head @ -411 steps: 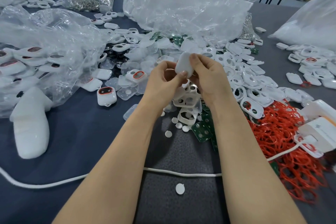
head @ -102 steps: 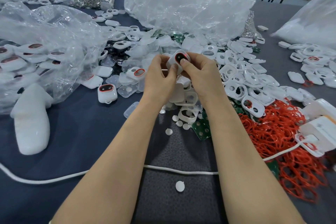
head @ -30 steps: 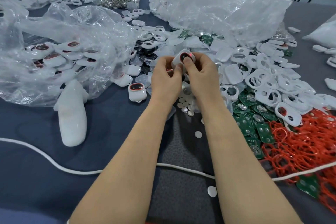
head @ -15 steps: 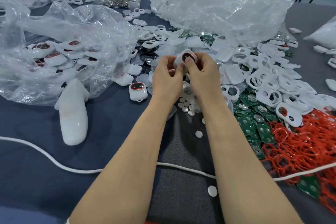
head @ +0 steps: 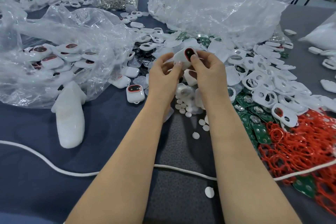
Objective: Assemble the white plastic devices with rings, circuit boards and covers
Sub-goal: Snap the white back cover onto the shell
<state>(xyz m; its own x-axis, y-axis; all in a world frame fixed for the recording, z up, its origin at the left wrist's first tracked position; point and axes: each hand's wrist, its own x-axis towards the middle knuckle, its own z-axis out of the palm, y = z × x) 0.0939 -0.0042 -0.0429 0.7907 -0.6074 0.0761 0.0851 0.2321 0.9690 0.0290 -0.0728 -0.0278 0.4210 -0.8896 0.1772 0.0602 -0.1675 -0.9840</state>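
Both hands are raised above the table and hold one white plastic device (head: 181, 58) between them. The left hand (head: 163, 76) pinches its near-left end with curled thumb and fingertips. The right hand (head: 209, 72) grips the other side, its thumb lying against the dark oval window, which is rimmed in red and faces up.

Directly below the hands lie small white round discs (head: 187, 109) on a grey textured mat (head: 181, 151). To the left, one finished device (head: 135, 93) stands alone on the dark blue table cloth (head: 36, 178). To the right, green circuit boards (head: 254, 114) lie beside a heap of white covers with cut-out holes (head: 263, 85) and a tangle of red rings (head: 300, 142). A white cord (head: 72, 171) runs across the near table under both forearms.

At far left a clear plastic bag (head: 63, 56) holds many finished devices, and a white wrapped bundle (head: 70, 114) lies against it. A large crumpled clear bag (head: 218, 9) and a smaller bag of metal pieces (head: 118, 0) sit further back. Beyond them are dark furniture legs and cardboard.
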